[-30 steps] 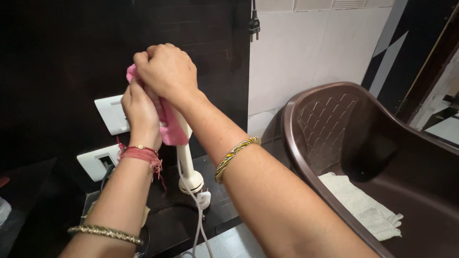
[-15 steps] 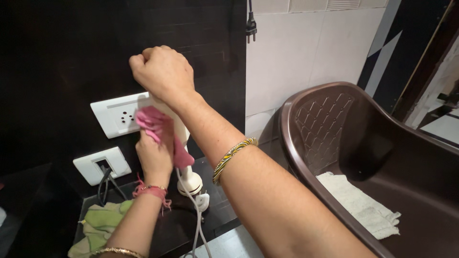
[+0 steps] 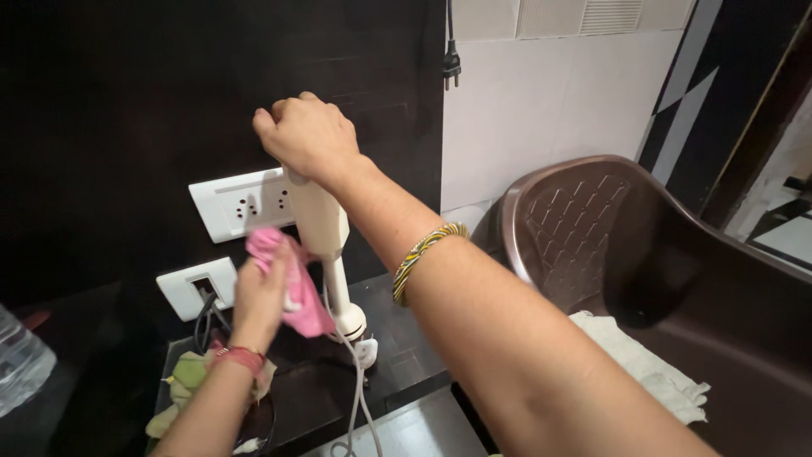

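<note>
A brown plastic chair [image 3: 592, 228] fills the right side of the scene, with a pale folded towel [image 3: 647, 368] lying on its seat. To the left rises a dark wall panel [image 3: 127, 101], carrying 2 white switch plates: the upper socket plate [image 3: 228, 203] and, lower and further left, a smaller plate [image 3: 182, 288] with dark cables running out of it. A black plug [image 3: 452, 63] hangs against the white tiles at the far top. On the dark shelf [image 3: 397, 364] below stands a cream hand blender [image 3: 326, 241], upright and slightly tilted, its foot resting on the shelf and its white cord [image 3: 355, 406] trailing toward the near edge. The right hand [image 3: 309, 135] is clenched around the blender's top. The left hand [image 3: 258, 292] is curled around a pink cloth [image 3: 292, 283], pressing it against the blender's shaft. A green rag [image 3: 190, 381] lies on the shelf just beside the left wrist. A clear plastic bottle [image 3: 21, 360] shows at the far left edge.
</note>
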